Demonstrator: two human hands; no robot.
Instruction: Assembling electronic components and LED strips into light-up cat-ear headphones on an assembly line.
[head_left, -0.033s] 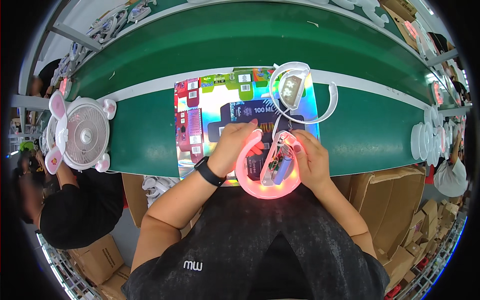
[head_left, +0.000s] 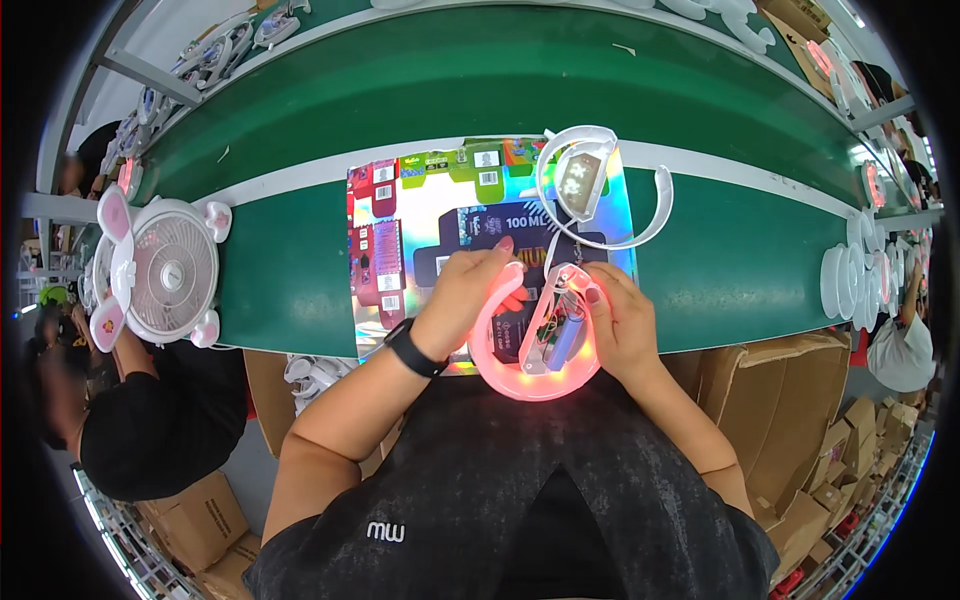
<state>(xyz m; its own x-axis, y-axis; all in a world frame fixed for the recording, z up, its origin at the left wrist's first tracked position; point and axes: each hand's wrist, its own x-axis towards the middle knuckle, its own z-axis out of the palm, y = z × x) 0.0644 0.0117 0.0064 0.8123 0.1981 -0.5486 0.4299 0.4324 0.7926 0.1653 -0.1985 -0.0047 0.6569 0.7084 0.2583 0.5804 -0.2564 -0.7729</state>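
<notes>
Holding a glowing pink lamp (head_left: 530,388) between left hand (head_left: 465,295), curled round its tip (head_left: 512,273), and right hand (head_left: 622,318), gripping the side. Probably light, stiff, smooth; fragile at the wires (head_left: 570,303), so best taken by the outer rim (head_left: 481,355). Opening forward between the hands, with the casing's (head_left: 538,340) long axis leaning rightward at its far end. Just beyond right hand, near a white band (head_left: 663,205).

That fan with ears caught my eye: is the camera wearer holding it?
No, the left hand and right hand are on the glowing pink curved piece, while the eared fan sits apart.
</notes>
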